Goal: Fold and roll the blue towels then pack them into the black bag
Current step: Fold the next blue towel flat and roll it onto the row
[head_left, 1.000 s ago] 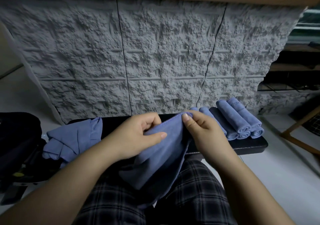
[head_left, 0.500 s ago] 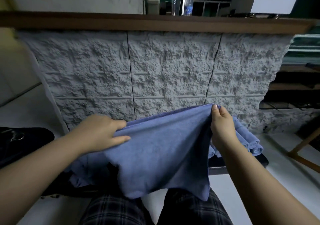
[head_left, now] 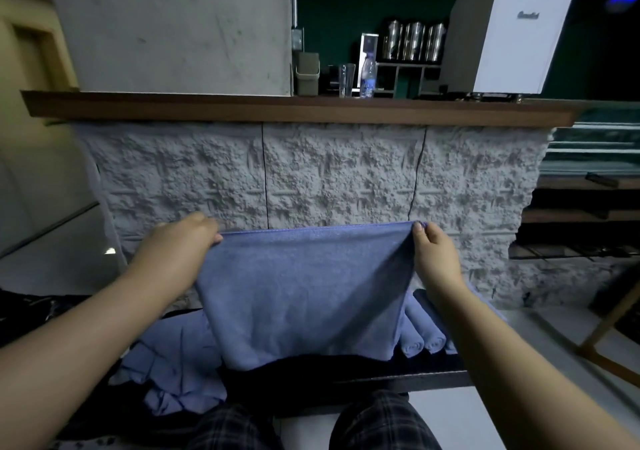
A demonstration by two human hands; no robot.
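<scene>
Behind the towel [head_left: 304,290] pinched taut at its top corners by left hand [head_left: 173,252] and right hand [head_left: 434,255], rolls [head_left: 420,335] and bench [head_left: 415,377] lie half hidden.

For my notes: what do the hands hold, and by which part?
Both hold one blue towel: left hand and right hand pinch its top corners.

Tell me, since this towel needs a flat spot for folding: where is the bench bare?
The black bench shows a bare strip below the held blue towel, bordered by the crumpled pile of blue towels on the left and the rolled blue towels on the right. Both ends are crowded. The left hand and right hand pinch the towel's top corners.
</scene>
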